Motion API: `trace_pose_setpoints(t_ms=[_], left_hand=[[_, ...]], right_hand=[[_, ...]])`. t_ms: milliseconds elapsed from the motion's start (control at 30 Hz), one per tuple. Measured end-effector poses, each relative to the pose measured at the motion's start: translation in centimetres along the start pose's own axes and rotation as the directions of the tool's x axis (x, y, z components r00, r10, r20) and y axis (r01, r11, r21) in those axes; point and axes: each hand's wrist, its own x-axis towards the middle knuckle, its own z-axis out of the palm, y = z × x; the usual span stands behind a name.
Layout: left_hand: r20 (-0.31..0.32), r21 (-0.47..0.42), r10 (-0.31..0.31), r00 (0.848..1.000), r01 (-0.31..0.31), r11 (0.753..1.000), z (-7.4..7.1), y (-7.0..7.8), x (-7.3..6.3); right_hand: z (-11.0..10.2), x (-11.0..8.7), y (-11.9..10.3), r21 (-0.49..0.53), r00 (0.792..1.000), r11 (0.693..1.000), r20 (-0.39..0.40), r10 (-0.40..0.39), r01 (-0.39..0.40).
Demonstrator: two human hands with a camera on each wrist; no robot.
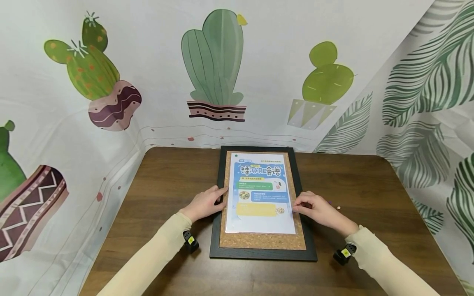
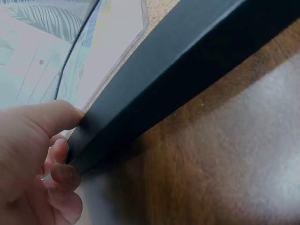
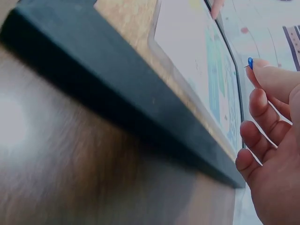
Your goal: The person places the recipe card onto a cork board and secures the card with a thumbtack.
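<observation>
A black-framed corkboard (image 1: 263, 241) lies on the table with a laminated, printed Chinese poster (image 1: 261, 224) on its cork. At the poster's top left corner sits a small green pushpin (image 1: 236, 156). My left hand (image 1: 207, 202) grips the board's left side, thumb over the black frame (image 2: 140, 89) and fingers bent against its outer side. Over the right edge of the board, my right hand (image 1: 314, 207) pinches a blue pushpin (image 3: 251, 63) between thumb and index finger. Its bare metal point shows, aimed toward the poster, while the other fingers curl loosely.
Right of the board, small purple (image 1: 329, 202) and pale bits (image 1: 338, 208) lie on the brown wooden table (image 1: 166, 172) beside the right hand. A white cloth printed with cacti and leaves (image 1: 266, 82) hangs behind the table. Each wrist wears a small black camera.
</observation>
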Motion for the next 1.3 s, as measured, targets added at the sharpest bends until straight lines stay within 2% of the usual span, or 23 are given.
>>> trace_pose_setpoints(t_ms=[400, 700, 900, 1133, 1300], left_hand=[[0.015, -0.014, -0.027, 1.0, 0.027, 1.0, -0.1, -0.2, 0.2], [0.021, -0.002, -0.029, 0.999, 0.029, 1.0, 0.0, -0.2, 0.2], [0.015, 0.008, -0.024, 1.0, 0.023, 1.0, 0.1, -0.4, 0.2], [0.02, -0.009, -0.029, 0.999, 0.029, 1.0, 0.0, -0.3, 0.1], [0.018, 0.0, -0.028, 0.999, 0.028, 1.0, 0.0, -0.4, 0.2]], right_hand=[[2.6, 2.8, -1.6, 0.049, 0.993, 0.998, 0.108, -0.045, 0.04], [5.4, 4.9, -3.0, 0.096, 0.973, 0.993, 0.21, -0.094, 0.075], [7.3, 6.2, -4.5, 0.082, 0.956, 0.99, 0.259, -0.136, 0.119], [9.2, 7.3, -5.8, 0.059, 0.943, 0.991, 0.304, -0.133, 0.12], [10.4, 8.0, -6.5, 0.038, 0.933, 0.987, 0.323, -0.157, 0.154]])
